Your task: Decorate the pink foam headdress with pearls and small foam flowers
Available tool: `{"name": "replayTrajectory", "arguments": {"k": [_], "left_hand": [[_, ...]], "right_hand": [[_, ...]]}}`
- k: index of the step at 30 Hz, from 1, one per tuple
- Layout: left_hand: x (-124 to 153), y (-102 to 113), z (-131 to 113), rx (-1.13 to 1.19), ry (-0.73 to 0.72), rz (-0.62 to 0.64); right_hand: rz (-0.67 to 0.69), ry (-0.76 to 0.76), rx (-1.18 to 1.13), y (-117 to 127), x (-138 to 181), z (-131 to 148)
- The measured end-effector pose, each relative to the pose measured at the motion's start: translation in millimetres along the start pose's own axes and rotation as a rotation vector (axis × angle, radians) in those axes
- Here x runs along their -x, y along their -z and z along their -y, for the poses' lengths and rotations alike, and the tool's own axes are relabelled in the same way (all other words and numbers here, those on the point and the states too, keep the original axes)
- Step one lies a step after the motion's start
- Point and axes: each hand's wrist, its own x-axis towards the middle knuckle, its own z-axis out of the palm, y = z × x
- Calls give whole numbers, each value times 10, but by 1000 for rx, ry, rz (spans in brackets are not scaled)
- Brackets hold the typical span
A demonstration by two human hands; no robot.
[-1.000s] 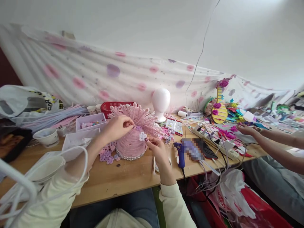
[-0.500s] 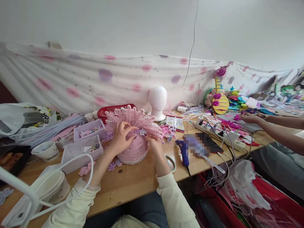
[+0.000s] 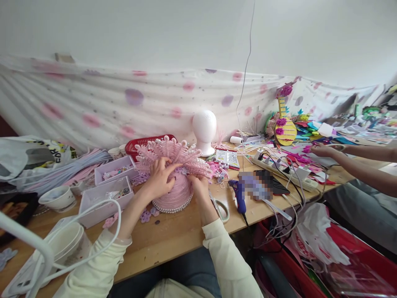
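Note:
A pink pipe-cleaner headdress (image 3: pixel 174 193) stands on the wooden table in front of me. It has a dome wound in rows, a string of pearls round its lower edge and a fan of looped plumes (image 3: pixel 173 153) on top. My left hand (image 3: pixel 161 179) grips it at the left front, fingers curled at the base of the fan and thumb against the dome. On the other side, my right hand (image 3: pixel 200 188) has its fingers closed at the headdress's right edge; its fingertips are partly hidden. Small purple flowers show between the hands, half covered.
Scissors (image 3: pixel 222 210) and a blue glue gun (image 3: pixel 238 198) lie to the right, near a power strip (image 3: pixel 288 170). Behind stands a white foam head (image 3: pixel 204 127). Trays of beads (image 3: pixel 107 198) and a white lamp arm (image 3: pixel 43 252) are left. Another person's hands (image 3: pixel 322 150) work at far right.
The view has shifted slightly. Both my hands stay on the headdress, with small finger shifts; the purple flowers between them are more covered now.

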Motion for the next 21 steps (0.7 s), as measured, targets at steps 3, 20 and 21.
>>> {"name": "replayTrajectory", "arguments": {"k": [3, 20, 21], "left_hand": [[27, 2, 17, -4, -1, -21], [238, -107, 147, 38, 151, -93], [238, -110, 152, 54, 152, -84]], "right_hand": [[-26, 14, 65, 21, 45, 18], [215, 389, 586, 248, 254, 165], [228, 381, 608, 244, 249, 165]]}}
